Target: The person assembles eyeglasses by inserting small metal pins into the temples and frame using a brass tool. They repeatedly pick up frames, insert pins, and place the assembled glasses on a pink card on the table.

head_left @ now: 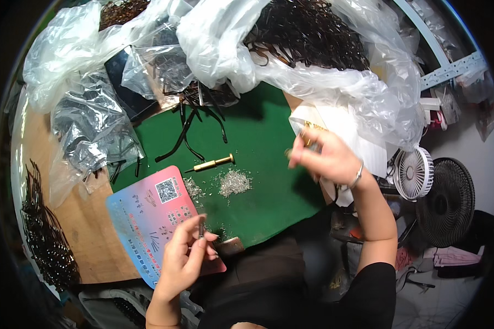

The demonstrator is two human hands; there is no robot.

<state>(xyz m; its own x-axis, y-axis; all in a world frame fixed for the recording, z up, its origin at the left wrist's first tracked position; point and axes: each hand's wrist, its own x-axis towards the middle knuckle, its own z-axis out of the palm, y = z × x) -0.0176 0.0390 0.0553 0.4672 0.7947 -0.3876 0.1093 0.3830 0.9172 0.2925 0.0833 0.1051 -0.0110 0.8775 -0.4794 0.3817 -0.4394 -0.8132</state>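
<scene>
My left hand (189, 255) is closed in a pinch over the lower edge of a pink and blue printed card (142, 219). Between its fingertips stands a small dark slim piece (201, 227), its kind unclear. My right hand (329, 156) is raised over the right side of the green mat (274, 214), fingers curled together. Something gold-coloured shows among those fingers, too blurred to name. A brass screwdriver (211, 164) lies on the mat between my hands. Just below it are a pile of tiny silver screws or pins (235, 182) and a smaller heap (193, 189).
Dark eyeglass temples (184, 134) lie at the mat's far edge. Clear plastic bags (219, 41) line the back, one holding a large dark bundle (307, 35). Another dark bundle (46, 241) rests at the table's left edge. White (413, 172) and black fans (445, 202) stand right.
</scene>
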